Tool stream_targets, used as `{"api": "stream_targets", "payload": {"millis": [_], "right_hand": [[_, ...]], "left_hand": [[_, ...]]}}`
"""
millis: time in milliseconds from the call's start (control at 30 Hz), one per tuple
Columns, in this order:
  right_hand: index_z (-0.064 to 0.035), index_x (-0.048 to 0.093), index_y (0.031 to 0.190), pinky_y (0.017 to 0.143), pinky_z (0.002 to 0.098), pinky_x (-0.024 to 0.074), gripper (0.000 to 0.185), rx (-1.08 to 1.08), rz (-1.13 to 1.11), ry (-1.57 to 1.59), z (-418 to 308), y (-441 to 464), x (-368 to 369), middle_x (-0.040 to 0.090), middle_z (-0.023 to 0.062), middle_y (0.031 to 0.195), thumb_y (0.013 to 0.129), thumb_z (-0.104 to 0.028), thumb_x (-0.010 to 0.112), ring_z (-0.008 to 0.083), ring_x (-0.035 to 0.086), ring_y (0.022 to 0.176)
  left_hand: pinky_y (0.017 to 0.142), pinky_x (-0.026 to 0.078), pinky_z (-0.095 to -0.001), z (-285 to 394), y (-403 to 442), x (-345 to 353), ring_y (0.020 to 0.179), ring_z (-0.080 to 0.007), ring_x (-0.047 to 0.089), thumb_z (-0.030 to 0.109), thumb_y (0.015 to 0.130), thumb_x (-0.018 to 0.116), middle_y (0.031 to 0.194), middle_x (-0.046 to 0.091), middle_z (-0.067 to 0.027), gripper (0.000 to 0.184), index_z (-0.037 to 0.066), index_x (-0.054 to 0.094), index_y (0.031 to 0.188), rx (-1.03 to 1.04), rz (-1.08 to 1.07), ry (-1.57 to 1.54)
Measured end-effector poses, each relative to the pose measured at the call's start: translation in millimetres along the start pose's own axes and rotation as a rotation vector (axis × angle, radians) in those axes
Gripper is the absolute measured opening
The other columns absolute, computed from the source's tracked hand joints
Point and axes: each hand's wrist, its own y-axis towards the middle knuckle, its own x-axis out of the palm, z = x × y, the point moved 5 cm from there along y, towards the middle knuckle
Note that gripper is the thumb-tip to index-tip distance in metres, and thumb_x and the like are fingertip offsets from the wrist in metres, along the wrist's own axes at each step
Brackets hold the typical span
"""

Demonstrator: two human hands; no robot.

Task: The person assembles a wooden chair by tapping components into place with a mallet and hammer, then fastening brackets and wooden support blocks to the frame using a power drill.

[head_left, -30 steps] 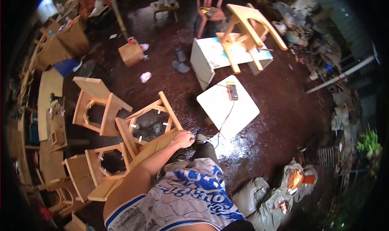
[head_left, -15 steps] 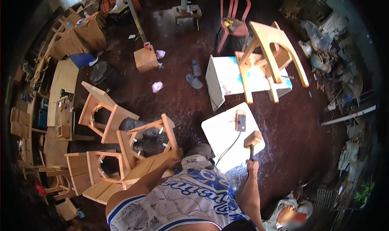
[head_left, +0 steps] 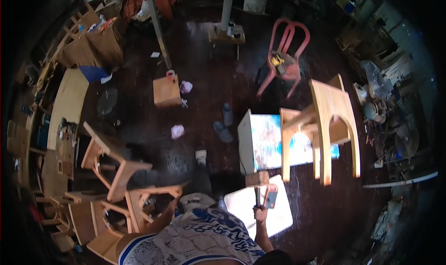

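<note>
My right hand [head_left: 260, 214] is closed around the handle of a wooden mallet [head_left: 257, 178], its blocky head held upward. Behind the mallet, a black and orange device [head_left: 271, 197] lies on a white board [head_left: 282, 218]. At lower left, my left hand [head_left: 174, 203] is beside the end of a light wooden chair [head_left: 155, 190] and appears to grip it; most of its fingers are hidden. Another wooden chair [head_left: 118, 165], tipped over, lies just beyond. More chair frames [head_left: 83, 221] crowd the left side.
A wooden chair [head_left: 332, 111] rests on a paint-stained white cabinet [head_left: 267, 146]. Behind it stands a red plastic chair [head_left: 285, 70]. Slippers [head_left: 223, 131], a wooden box [head_left: 166, 92] and crumpled pink cloths [head_left: 177, 131] are on the dark floor. Clutter lines both sides.
My view has tilted up and my body has shifted. The mallet has moved left in my right hand, now in front of the device. My left hand stays by the chair, lower and further left.
</note>
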Motion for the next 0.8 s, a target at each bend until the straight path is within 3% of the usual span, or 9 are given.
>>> {"api": "stream_targets", "payload": {"millis": [100,267,400,433,500,600,700,767,800], "right_hand": [[-0.0011,0.067,0.083,0.037,0.0301,0.0379,0.01,0.103,0.04,0.098,-86,62,30,0.052,0.0015,0.055,0.079,-0.009,0.063,0.0137,0.047,0.04],[-0.0032,0.065,0.083,0.037,0.0317,0.0383,0.015,0.242,-0.064,0.165,-194,137,58,0.05,0.0035,0.056,0.084,-0.018,0.066,0.0162,0.047,0.04],[-0.0028,0.062,0.077,0.035,0.0337,0.0352,0.02,0.204,-0.069,0.273,-247,168,80,0.052,0.0067,0.056,0.084,-0.021,0.065,0.0182,0.047,0.039],[-0.0031,0.062,0.073,0.036,0.034,0.034,0.023,0.092,-0.1,-0.031,-212,203,90,0.05,0.0061,0.055,0.085,-0.023,0.065,0.0178,0.046,0.039],[-0.0041,0.061,0.069,0.037,0.034,0.0331,0.028,0.351,-0.003,0.226,-263,185,92,0.049,0.0045,0.053,0.086,-0.026,0.065,0.0171,0.044,0.038],[-0.0072,0.065,0.072,0.046,0.0364,0.0394,0.027,0.385,-0.009,0.155,-291,207,104,0.055,0.0047,0.057,0.088,-0.029,0.063,0.0199,0.05,0.044],[-0.0113,0.078,0.088,0.067,0.0444,0.0569,0.027,0.254,-0.04,-0.463,-341,245,112,0.073,0.0108,0.073,0.093,-0.029,0.058,0.0302,0.071,0.061],[-0.0053,0.077,0.08,0.067,0.042,0.0571,0.037,-0.065,-0.109,-0.677,-354,292,124,0.07,0.0124,0.066,0.09,-0.034,0.056,0.0315,0.071,0.062],[-0.0013,0.075,0.075,0.066,0.0415,0.0571,0.042,0.199,0.003,-0.439,-316,338,126,0.068,0.0157,0.061,0.085,-0.039,0.059,0.0334,0.07,0.06]], "left_hand": [[0.093,0.051,-0.0437,76,58,-85,0.113,-0.0366,0.065,0.048,0.094,0.058,0.117,0.071,-0.0215,0.051,0.005,0.073,0.117,-0.013,0.066,0.272],[0.095,0.052,-0.0467,232,155,-236,0.114,-0.0424,0.065,0.042,0.092,0.059,0.115,0.071,-0.025,0.045,0.005,0.075,0.111,0.085,0.227,0.763],[0.098,0.051,-0.0476,381,261,-312,0.116,-0.0433,0.065,0.045,0.089,0.063,0.117,0.071,-0.0256,0.048,0.004,0.075,0.112,0.093,0.405,0.507],[0.098,0.051,-0.0467,441,272,-309,0.114,-0.0426,0.066,0.046,0.089,0.065,0.118,0.071,-0.0248,0.05,0.004,0.075,0.114,0.073,0.421,0.342],[0.098,0.051,-0.0445,533,321,-289,0.112,-0.0379,0.069,0.049,0.089,0.066,0.117,0.073,-0.022,0.053,0.004,0.075,0.114,0.259,0.375,0.203],[0.092,0.053,-0.0381,662,368,-215,0.101,-0.0243,0.071,0.044,0.094,0.067,0.109,0.076,-0.0145,0.046,0.005,0.075,0.118,0.369,0.144,0.119],[0.093,0.052,-0.0356,767,400,-116,0.102,-0.0194,0.069,0.035,0.096,0.068,0.109,0.076,-0.0093,0.037,0.006,0.074,0.118,0.488,-0.331,0.199],[0.095,0.052,-0.0357,829,423,-65,0.105,-0.0195,0.069,0.035,0.097,0.066,0.11,0.076,-0.0086,0.038,0.005,0.073,0.119,0.65,-0.695,0.379],[0.096,0.051,-0.0359,868,436,-44,0.108,-0.0204,0.068,0.037,0.098,0.065,0.113,0.075,-0.009,0.04,0.004,0.072,0.119,0.764,-0.823,0.459]]}}
